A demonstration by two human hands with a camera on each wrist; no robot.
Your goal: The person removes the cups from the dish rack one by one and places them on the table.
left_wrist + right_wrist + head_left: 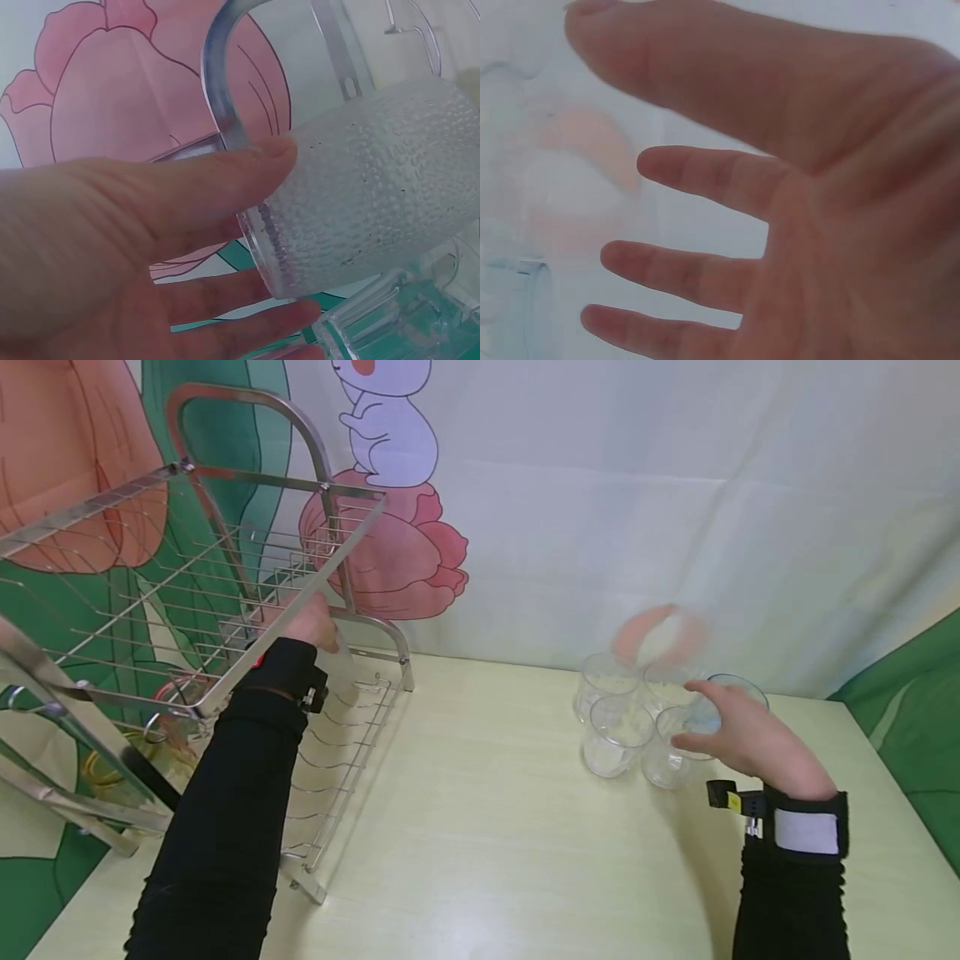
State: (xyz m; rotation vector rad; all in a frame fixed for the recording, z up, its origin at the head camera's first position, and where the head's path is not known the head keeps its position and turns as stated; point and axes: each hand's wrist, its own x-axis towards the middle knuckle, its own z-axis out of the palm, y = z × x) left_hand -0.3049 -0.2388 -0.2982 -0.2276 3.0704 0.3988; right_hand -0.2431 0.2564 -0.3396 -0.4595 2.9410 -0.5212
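My left hand is inside the metal dish rack, below its upper shelf. In the left wrist view it grips a clear pebble-textured glass near the rim, thumb on the outer side and fingers at the underside. The glass lies tilted on its side there. At the right, my right hand hovers over a cluster of clear glasses, thumb and fingers spread and holding nothing. Close by its fingers is a blue-rimmed glass. The right wrist view shows the palm with the fingers apart.
More glasses, one red-rimmed and one yellow-rimmed, stand on the rack's lower left. The wire lower tier reaches onto the pale table. Behind hangs a printed curtain.
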